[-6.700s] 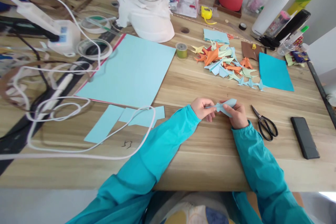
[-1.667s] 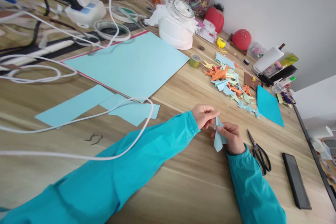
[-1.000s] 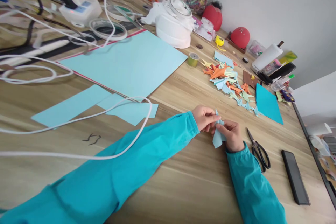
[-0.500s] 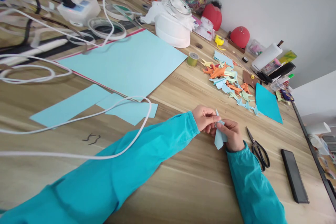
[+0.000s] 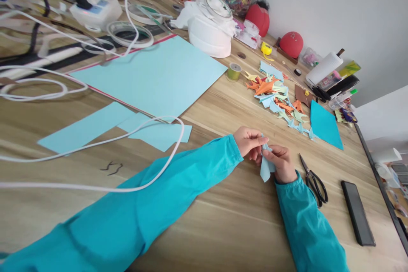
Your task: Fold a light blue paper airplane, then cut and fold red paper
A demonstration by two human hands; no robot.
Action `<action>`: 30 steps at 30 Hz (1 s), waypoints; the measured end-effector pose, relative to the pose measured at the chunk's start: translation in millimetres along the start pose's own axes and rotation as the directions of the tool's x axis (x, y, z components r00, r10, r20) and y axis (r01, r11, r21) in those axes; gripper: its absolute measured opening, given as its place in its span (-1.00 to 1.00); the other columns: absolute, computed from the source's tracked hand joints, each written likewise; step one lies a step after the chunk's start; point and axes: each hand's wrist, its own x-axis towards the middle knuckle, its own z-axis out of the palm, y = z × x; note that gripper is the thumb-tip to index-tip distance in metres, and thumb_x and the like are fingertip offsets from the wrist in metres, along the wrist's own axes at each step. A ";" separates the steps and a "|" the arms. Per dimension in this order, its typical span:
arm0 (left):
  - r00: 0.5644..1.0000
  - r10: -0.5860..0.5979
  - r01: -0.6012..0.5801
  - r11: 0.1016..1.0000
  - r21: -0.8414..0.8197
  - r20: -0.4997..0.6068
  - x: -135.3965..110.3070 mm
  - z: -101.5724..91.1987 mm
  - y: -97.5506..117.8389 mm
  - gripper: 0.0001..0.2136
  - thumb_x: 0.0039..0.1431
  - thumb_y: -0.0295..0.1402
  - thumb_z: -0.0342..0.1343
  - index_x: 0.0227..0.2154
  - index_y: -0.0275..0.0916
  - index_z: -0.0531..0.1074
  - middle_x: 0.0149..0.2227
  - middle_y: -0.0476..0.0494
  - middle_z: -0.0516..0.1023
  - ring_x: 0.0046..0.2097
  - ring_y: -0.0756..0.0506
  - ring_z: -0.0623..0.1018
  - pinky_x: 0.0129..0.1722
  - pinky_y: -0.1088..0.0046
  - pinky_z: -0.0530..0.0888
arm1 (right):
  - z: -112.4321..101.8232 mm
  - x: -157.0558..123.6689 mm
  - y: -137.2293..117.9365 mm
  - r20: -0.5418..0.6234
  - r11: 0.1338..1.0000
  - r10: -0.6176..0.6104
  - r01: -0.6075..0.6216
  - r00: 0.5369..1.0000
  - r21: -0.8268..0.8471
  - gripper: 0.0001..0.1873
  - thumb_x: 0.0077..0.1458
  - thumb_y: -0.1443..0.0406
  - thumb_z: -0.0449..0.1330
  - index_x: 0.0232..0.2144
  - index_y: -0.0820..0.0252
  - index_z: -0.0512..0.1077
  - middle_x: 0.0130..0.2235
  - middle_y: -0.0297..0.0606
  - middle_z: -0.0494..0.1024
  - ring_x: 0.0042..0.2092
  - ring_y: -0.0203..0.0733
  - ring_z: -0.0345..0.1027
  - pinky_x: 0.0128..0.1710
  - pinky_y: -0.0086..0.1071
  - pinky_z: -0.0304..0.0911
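Between my two hands is a small folded piece of light blue paper (image 5: 265, 170), held above the wooden table. My left hand (image 5: 249, 142) pinches its upper end between thumb and fingers. From the other side my right hand (image 5: 282, 162) grips its middle, the thumb lying on the fold. A pointed end hangs down below the fingers. Part of the paper is hidden behind my fingers. Beyond my hands lies a pile of folded paper pieces (image 5: 270, 90) in orange, blue, yellow and pale green.
Black-handled scissors (image 5: 314, 182) and a black phone (image 5: 358, 212) lie right of my right hand. A blue paper sheet (image 5: 159, 76) and cut strips (image 5: 86, 129) lie left. A white cable (image 5: 153, 182) crosses over my left sleeve. A thread spool (image 5: 234, 72) stands farther back.
My left thumb and fingertips have shifted slightly upward along the folded paper, which looks a little narrower at the top. My right hand keeps nearly the same grip.
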 end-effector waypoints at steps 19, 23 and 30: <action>0.974 0.006 -0.007 1.000 -0.001 -0.227 -0.7 2.5 9.4 -0.71 0.03 -0.31 0.12 -0.71 -0.34 0.31 -0.75 0.06 0.34 -0.78 0.12 0.30 -0.82 0.63 0.20 | -4.2 -1.6 0.8 -0.014 0.997 0.081 -0.081 0.997 -0.020 -0.72 -0.11 0.14 0.28 -0.59 0.28 0.50 -0.61 -0.24 0.52 -0.63 -0.35 0.29 -0.68 -0.53 0.15; 0.964 -0.039 0.035 0.999 -0.021 -0.264 0.4 2.0 9.3 -0.67 0.12 -0.26 0.03 -0.68 -0.34 0.31 -0.75 0.06 0.33 -0.79 0.11 0.29 -0.83 0.63 0.17 | -3.6 -1.7 0.8 -0.021 0.995 0.100 -0.101 0.995 -0.024 -0.71 -0.11 0.14 0.28 -0.61 0.29 0.49 -0.62 -0.24 0.51 -0.65 -0.35 0.28 -0.69 -0.53 0.14; 0.985 0.000 -0.002 1.000 -0.008 -0.173 -0.4 2.2 10.6 -0.72 -0.02 -0.28 0.17 -0.68 -0.35 0.34 -0.72 0.05 0.35 -0.77 0.10 0.32 -0.80 0.62 0.21 | -4.6 -0.7 3.4 -0.039 0.994 0.106 -0.105 0.994 0.025 -0.72 -0.11 0.15 0.27 -0.61 0.28 0.49 -0.61 -0.23 0.52 -0.64 -0.34 0.28 -0.68 -0.52 0.14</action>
